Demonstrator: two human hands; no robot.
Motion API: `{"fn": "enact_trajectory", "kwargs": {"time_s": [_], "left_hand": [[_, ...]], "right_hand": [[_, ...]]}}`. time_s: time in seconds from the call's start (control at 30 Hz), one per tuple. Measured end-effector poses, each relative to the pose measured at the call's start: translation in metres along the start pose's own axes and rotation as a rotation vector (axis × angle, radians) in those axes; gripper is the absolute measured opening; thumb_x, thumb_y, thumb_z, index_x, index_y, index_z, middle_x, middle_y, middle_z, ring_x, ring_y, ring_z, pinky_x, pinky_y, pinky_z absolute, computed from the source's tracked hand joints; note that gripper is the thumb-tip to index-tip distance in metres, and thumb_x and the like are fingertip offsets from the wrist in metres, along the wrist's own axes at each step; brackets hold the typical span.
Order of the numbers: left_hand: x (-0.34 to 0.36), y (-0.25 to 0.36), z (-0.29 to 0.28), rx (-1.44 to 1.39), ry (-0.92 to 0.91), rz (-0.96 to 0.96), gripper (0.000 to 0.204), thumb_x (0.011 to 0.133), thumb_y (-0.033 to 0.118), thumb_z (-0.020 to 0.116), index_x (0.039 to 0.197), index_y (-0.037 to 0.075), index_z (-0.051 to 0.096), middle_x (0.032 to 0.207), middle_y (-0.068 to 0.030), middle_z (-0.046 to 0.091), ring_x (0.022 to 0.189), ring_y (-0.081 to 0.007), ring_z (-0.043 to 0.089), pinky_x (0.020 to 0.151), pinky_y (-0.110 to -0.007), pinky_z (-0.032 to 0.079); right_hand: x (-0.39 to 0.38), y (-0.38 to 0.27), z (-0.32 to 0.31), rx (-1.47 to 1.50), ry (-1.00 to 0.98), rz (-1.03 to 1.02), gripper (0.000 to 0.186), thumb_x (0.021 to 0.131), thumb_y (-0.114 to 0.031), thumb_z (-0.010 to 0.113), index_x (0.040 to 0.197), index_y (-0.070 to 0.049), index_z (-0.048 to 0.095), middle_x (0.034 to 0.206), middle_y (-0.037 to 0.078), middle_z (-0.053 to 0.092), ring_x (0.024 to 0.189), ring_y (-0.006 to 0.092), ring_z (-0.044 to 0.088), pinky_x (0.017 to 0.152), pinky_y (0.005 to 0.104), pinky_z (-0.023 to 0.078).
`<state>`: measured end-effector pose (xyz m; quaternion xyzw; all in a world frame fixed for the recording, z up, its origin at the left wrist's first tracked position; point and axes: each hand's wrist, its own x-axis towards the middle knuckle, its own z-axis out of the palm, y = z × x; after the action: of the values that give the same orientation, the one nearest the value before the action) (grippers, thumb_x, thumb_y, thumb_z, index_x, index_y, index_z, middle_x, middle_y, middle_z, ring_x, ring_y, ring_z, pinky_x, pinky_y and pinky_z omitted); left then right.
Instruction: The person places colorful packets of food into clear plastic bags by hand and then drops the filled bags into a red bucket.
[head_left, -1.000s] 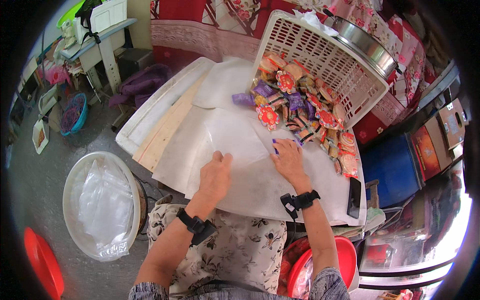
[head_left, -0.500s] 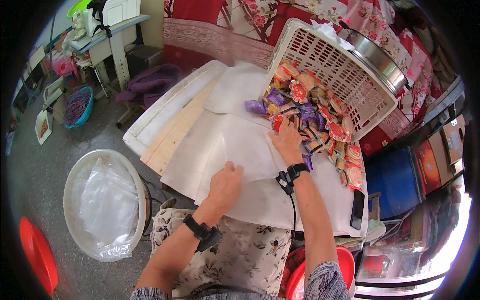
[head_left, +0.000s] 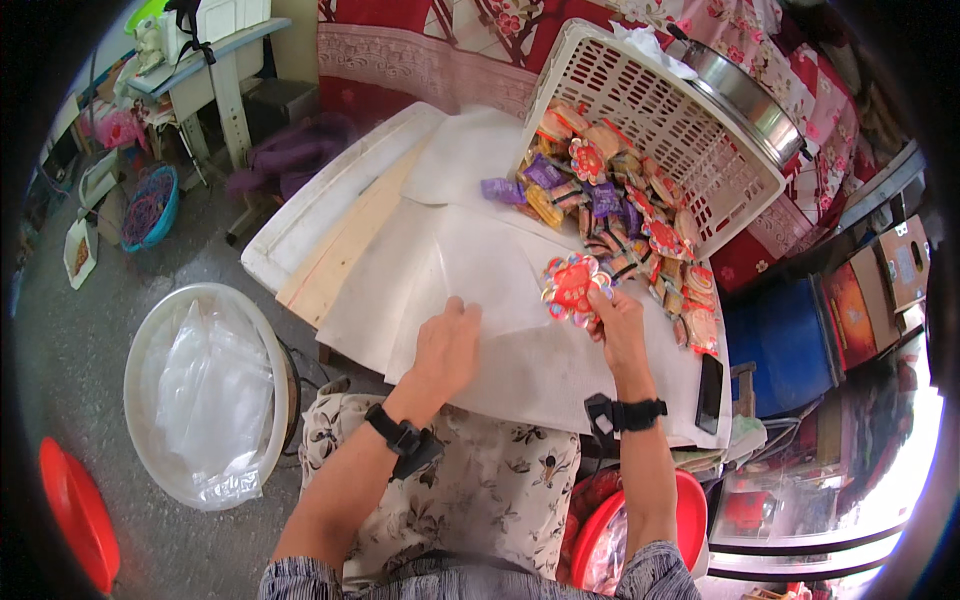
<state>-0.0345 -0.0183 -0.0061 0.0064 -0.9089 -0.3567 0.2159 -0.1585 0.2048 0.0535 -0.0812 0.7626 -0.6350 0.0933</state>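
Note:
My right hand (head_left: 622, 332) pinches a red flower-shaped packet (head_left: 573, 287) with a scalloped, multicoloured rim, held above the white-covered table (head_left: 520, 375). Beyond it, a heap of small wrapped snacks (head_left: 640, 215) in purple, red, yellow and tan spills from a tilted cream plastic basket (head_left: 715, 185). My left hand (head_left: 447, 345) is over the near part of the table with its fingers curled closed. Whatever may be in those fingers is hidden. Black straps sit round both wrists.
On the floor at left stands a white tub (head_left: 135, 400) with clear plastic bags (head_left: 215, 400). A red basin (head_left: 78, 515) lies further left, another red basin (head_left: 690, 510) beside my lap. A black phone (head_left: 709, 392) lies at the table's right edge; a blue barrel (head_left: 780, 350) stands beyond.
My right hand has drawn back from the heap toward me, bringing the red flower-shaped packet out with it. The left hand stays nearly in place. The whole view has shifted slightly.

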Motion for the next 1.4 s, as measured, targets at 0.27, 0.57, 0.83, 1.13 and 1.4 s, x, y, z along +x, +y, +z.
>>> {"fn": "enact_trajectory", "kwargs": {"time_s": [0.27, 0.57, 0.83, 1.13, 1.4], "left_hand": [[-0.002, 0.001, 0.016, -0.01, 0.059, 0.036, 0.011, 0.076, -0.003, 0.057, 0.082, 0.0, 0.049, 0.083, -0.0204, 0.053, 0.069, -0.0434, 0.056, 0.06, -0.051, 0.046], [-0.006, 0.011, 0.016, -0.06, 0.002, 0.103, 0.011, 0.078, 0.001, 0.058, 0.086, 0.0, 0.05, 0.087, -0.02, 0.054, 0.072, -0.0431, 0.058, 0.062, -0.051, 0.048], [-0.01, 0.016, 0.019, -0.115, -0.039, 0.22, 0.018, 0.075, -0.004, 0.059, 0.089, 0.001, 0.048, 0.087, -0.0195, 0.051, 0.074, -0.0427, 0.057, 0.061, -0.05, 0.047], [-0.011, 0.017, 0.012, -0.184, -0.017, 0.198, 0.023, 0.07, -0.007, 0.057, 0.089, 0.001, 0.047, 0.088, -0.02, 0.052, 0.075, -0.0433, 0.056, 0.062, -0.049, 0.047], [-0.01, 0.02, 0.006, -0.19, 0.011, 0.245, 0.021, 0.073, -0.005, 0.058, 0.09, 0.0, 0.047, 0.087, -0.0189, 0.052, 0.074, -0.0425, 0.056, 0.062, -0.048, 0.047]], "right_hand": [[-0.083, 0.009, 0.027, 0.138, -0.194, 0.254, 0.022, 0.09, -0.026, 0.067, 0.087, -0.004, 0.066, 0.065, -0.001, 0.062, 0.047, 0.0027, 0.053, 0.041, 0.0184, 0.044], [-0.08, 0.027, 0.035, 0.201, -0.068, 0.206, 0.018, 0.093, -0.021, 0.06, 0.091, -0.004, 0.067, 0.07, 0.0, 0.063, 0.056, 0.0051, 0.058, 0.046, 0.0186, 0.046], [-0.077, 0.035, 0.064, 0.464, -0.038, 0.197, 0.014, 0.094, -0.01, 0.055, 0.101, 0.001, 0.06, 0.095, 0.008, 0.064, 0.087, 0.0177, 0.063, 0.086, 0.0335, 0.053], [-0.072, 0.047, 0.076, 0.526, -0.145, -0.018, 0.022, 0.087, -0.004, 0.055, 0.107, 0.004, 0.058, 0.105, 0.011, 0.062, 0.096, 0.0213, 0.059, 0.09, 0.0345, 0.046], [-0.063, 0.056, 0.069, -0.255, -0.297, -0.085, 0.038, 0.095, -0.016, 0.046, 0.127, 0.005, 0.048, 0.129, 0.014, 0.054, 0.123, 0.0254, 0.048, 0.106, 0.0395, 0.034]]}}
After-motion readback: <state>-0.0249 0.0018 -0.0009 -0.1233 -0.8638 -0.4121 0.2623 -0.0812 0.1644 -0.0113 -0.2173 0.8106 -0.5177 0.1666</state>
